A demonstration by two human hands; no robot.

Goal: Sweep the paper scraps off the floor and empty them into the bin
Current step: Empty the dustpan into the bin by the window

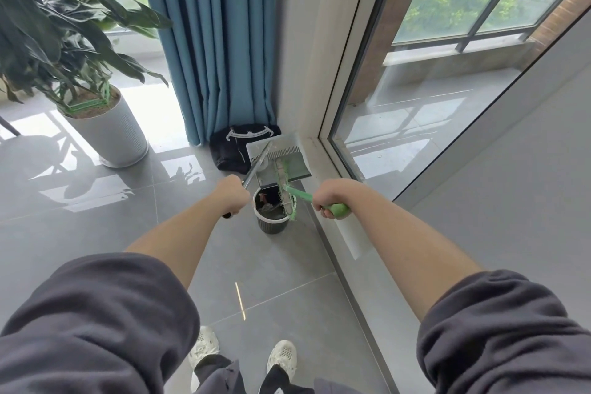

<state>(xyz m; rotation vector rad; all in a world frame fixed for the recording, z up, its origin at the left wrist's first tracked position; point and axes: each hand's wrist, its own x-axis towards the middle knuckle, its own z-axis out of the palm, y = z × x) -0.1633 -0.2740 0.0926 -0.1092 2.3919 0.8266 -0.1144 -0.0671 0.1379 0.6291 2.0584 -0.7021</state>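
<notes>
Bright daylight is admitted through the windows at the upper right and upper left. Glare patches and leaf shadows are cast on the glossy floor at the left. Straight lines are bowed by wide-angle distortion near the edges.

A single camera, worn on the person's head, gives the only view. It faces forward and steeply down, with the bin a little above the middle of the frame on the grey floor. The lens is wide, so straight edges bow toward the frame's borders. The bin is close enough that both outstretched forearms, entering from the bottom corners, reach it: the left hand just left of it, the right hand just right. Straight below the bin, at the bottom edge, are the shoes. Above it hangs a blue curtain, up and left stands a potted plant, and to its right is a glass door.
</notes>
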